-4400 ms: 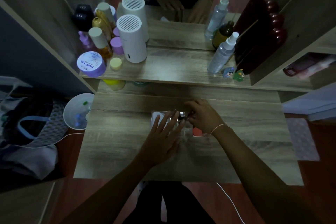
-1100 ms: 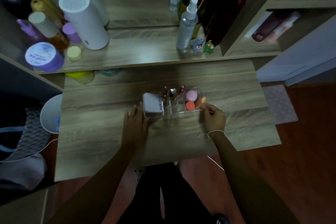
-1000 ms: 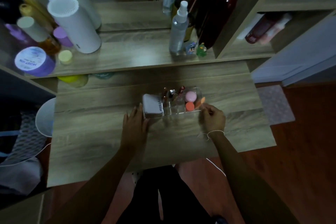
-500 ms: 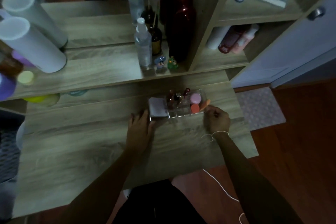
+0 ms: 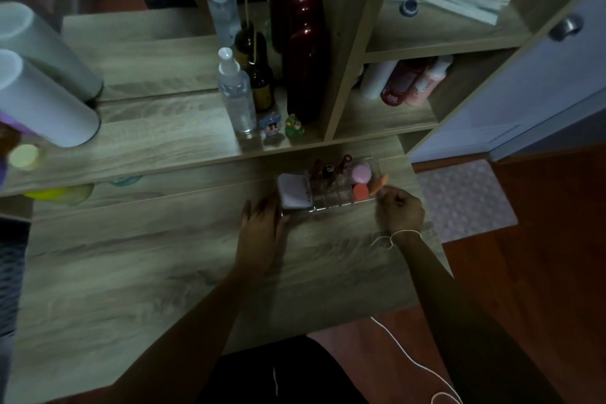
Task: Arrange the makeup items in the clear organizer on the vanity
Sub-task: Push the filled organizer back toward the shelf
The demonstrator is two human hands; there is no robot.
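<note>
The clear organizer lies on the lower wooden vanity top, near its right edge. Inside it are a white compact, several dark lipsticks, a pink round sponge, an orange round sponge and an orange teardrop sponge. My left hand cups the organizer's left front corner, fingers along its end. My right hand has its fingers curled on the right front corner.
On the raised shelf just behind stand a clear spray bottle, a brown bottle, two small figurines and a dark red bottle. White cylinders stand left. Cubbies with bottles lie right. A white cord hangs below.
Between both hands the organizer has slid to the right and a little toward the back, closer to the table's right edge. My view has swung right, bringing the cubbies into sight.
</note>
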